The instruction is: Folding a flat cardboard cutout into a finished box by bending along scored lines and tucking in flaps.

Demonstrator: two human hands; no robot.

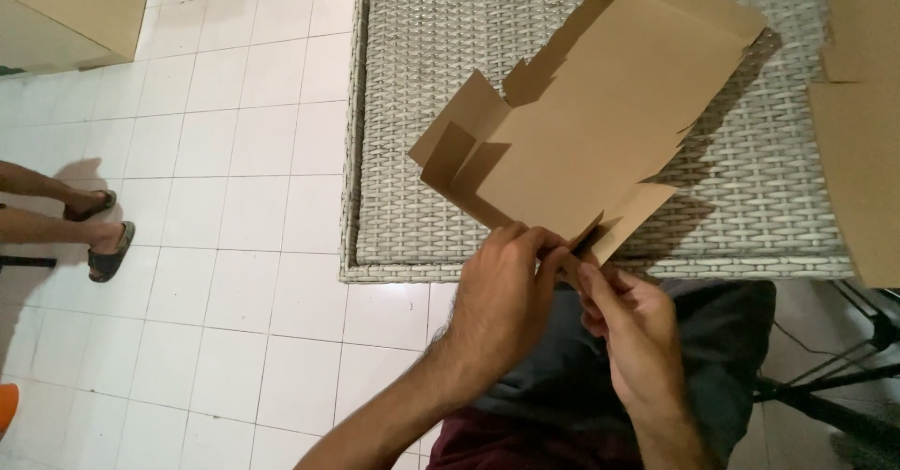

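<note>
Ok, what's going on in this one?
A seated person holds a flat brown cardboard box blank over a grey woven wicker table. Both the left hand and the right hand pinch its near corner, where a flap is partly bent. More cardboard sheets lie at the table's right. Another person's sandalled feet stand on the white tiled floor.

Left hand [502, 292] and right hand [637, 329], raised side by side, fingers curled and pinched together at the fingertips; both forearms extend upward from below.
</note>
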